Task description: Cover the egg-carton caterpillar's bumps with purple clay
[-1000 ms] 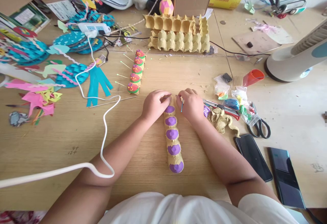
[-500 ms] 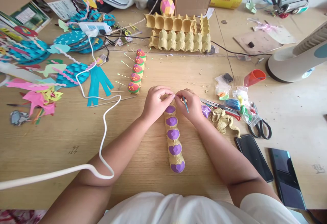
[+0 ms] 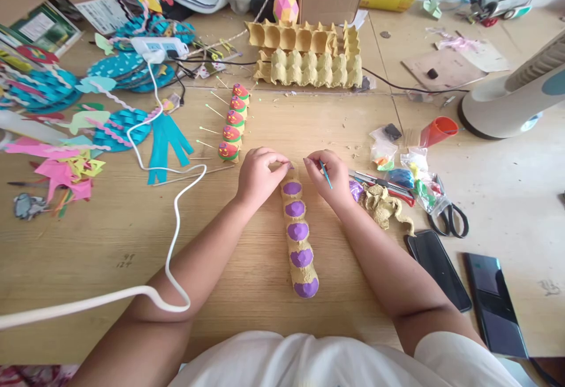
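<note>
has a long strip of egg carton (image 3: 298, 232) lying on the tabletop (image 3: 247, 281), running straight away from the body, with five purple caps (image 3: 301, 257) along the humps and bare tan carton at the far end. holds the left hand (image 3: 258, 178) beside that far end, thumb and forefinger bent in and nearly meeting over it; cannot tell whether touching the carton or pinching something tiny. holds the right hand (image 3: 334, 176) just to the other side of the same end, apart from the left hand, with fingers curled round a thin blue stick (image 3: 325, 175), tilted, lower tip toward the body.

near the right wrist, has a purple packet (image 3: 355, 190), a crumpled tan lump (image 3: 383, 205) and a cutter knife (image 3: 399, 192). farther right, has small bags of coloured stuff (image 3: 401, 177), black-handled scissors (image 3: 454, 220), a red cup (image 3: 438, 132) on its side and two dark phones (image 3: 436, 269) side by side.

beyond the left hand, has a second strip (image 3: 232, 119), with five red and green smiling domes and thin pale-tipped sticks poking out. to the left, has blue paper strips (image 3: 168, 148) and a white cable (image 3: 176, 216) looping past the left forearm. at the back, has egg trays (image 3: 315, 69) and a pink and yellow faceted ball (image 3: 286, 7)
</note>
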Demonstrator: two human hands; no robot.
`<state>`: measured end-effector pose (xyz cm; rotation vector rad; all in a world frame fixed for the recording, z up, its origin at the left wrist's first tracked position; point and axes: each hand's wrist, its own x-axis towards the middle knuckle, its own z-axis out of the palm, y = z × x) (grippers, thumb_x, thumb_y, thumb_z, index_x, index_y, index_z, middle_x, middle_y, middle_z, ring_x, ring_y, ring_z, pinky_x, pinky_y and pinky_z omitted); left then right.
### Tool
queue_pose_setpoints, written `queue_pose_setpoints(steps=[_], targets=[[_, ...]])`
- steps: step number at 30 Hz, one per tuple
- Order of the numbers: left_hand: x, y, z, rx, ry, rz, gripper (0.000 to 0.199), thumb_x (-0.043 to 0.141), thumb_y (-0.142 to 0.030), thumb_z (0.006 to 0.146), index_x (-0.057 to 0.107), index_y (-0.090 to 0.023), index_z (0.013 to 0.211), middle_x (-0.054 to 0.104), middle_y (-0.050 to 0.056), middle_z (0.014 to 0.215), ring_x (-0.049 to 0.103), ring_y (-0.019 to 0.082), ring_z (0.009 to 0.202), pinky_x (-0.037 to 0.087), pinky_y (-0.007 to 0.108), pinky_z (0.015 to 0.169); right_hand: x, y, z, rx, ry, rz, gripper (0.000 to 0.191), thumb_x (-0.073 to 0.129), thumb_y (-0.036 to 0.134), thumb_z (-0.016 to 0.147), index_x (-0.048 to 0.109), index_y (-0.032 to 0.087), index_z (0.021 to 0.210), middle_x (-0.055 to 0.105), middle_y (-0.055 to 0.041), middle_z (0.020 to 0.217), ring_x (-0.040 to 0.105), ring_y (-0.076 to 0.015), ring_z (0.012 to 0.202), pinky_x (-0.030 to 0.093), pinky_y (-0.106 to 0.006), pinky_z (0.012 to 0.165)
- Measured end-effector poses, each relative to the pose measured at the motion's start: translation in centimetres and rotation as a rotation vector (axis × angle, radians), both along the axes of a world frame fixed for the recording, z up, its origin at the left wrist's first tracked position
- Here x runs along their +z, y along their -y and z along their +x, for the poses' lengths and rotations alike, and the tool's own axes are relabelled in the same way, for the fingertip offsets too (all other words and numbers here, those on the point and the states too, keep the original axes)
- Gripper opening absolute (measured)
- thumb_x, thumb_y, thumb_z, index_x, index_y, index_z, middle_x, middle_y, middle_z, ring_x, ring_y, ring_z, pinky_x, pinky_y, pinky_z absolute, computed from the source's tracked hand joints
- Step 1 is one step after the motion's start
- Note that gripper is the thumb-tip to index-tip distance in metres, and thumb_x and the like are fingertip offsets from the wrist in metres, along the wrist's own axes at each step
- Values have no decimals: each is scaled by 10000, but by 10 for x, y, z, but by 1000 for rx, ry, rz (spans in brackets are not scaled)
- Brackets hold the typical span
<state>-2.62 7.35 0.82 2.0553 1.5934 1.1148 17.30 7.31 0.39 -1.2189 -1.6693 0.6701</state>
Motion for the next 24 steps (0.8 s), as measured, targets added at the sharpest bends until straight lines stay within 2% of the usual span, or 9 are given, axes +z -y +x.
queue_pose_setpoints(steps=[6,11,14,17,20,22,24], targets=[[-2,-1,3,-30,18,-23,66,737,-227,879,775,-227,826,799,36,931,722,235,951,530,392,961,0,0,0,-7,3,4,167,643,318,933,682,217,806,646,-10,743,590,-186,737,466,-331,758],[8,9,-1,-115,-162,72,194,639,-276,972,819,-233,912,800,71,1014,686,265,1029,502,448,1010,0,0,1,-6,7,16,164,643,314,937,688,215,814,648,-13,751,593,-186,746,464,-327,761],[9,13,-5,-121,-184,104,266,611,-338,994,832,-233,889,800,106,1085,669,295,1076,492,495,1050,0,0,1,-8,19,6,168,640,318,944,688,216,819,649,-15,757,590,-186,747,466,-327,768],[7,12,-7,-114,-42,36,346,547,-383,1030,848,-235,944,807,100,1110,683,283,1120,483,482,1101,1,1,1,-12,34,-12,173,632,324,950,686,218,824,650,-18,762,586,-190,755,474,-332,785],[5,10,-8,-62,251,-120,423,475,-426,1062,843,-226,1004,817,77,1134,708,247,1161,507,412,1102,2,1,0,-9,29,-29,174,630,326,949,682,218,823,648,-18,762,582,-189,754,481,-338,799],[7,12,-8,-17,388,-169,392,512,-435,1043,835,-215,1002,817,72,1144,715,239,1166,532,378,1068,3,2,-1,-4,15,-40,180,632,334,946,680,216,819,647,-19,758,583,-189,754,484,-342,806],[11,18,-6,7,404,-161,280,618,-399,985,826,-211,994,815,72,1125,719,239,1135,554,361,1008,7,5,-2,9,-3,-55,202,634,361,952,683,215,821,652,-23,762,588,-189,756,488,-343,802]])
